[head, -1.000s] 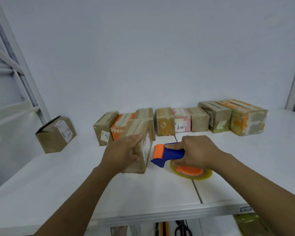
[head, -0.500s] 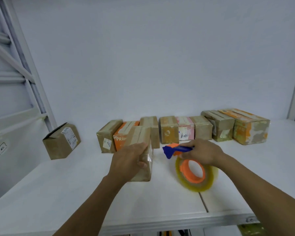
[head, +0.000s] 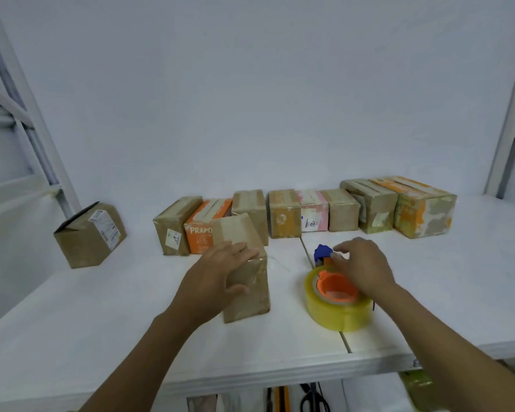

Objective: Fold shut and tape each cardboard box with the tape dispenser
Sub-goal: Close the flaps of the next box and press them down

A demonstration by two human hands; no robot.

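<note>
A small brown cardboard box (head: 250, 295) stands upright on the white table (head: 101, 322), its flaps closed and clear tape over its top. My left hand (head: 217, 275) holds it, fingers across the top edge and thumb on the front face. To its right lies the tape dispenser (head: 336, 301), a yellowish tape roll on an orange hub with a blue handle, flat on the table. My right hand (head: 361, 264) is on the handle, fingers curved over it.
A row of several taped boxes (head: 283, 215) lines the back of the table. One open-flapped box (head: 89, 236) sits apart at the far left. A seam (head: 347, 343) runs through the tabletop. Tools show under the front edge (head: 312, 401).
My right hand has brought the dispenser down from an upright tilt to lie flat on the table. My left hand has stayed on the box, which barely moved.
</note>
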